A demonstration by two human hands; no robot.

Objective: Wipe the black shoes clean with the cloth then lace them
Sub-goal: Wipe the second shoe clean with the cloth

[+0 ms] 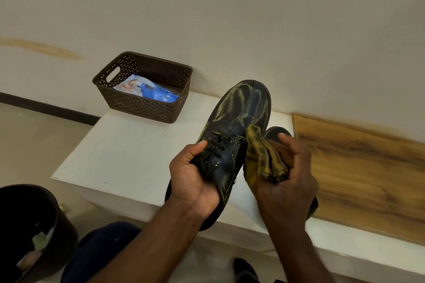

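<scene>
Above the bench [128, 145] — shoe [236, 119], cloth [262, 158]

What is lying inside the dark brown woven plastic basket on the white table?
Inside the dark brown woven plastic basket lies a blue and white plastic packet, crumpled. The basket's near wall covers the packet's lower part and the basket floor, so anything else there cannot be seen.

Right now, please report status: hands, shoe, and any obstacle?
Left hand grips black shoe at laces. Right hand holds yellow cloth against its side. Second shoe behind. No obstacle.
</scene>
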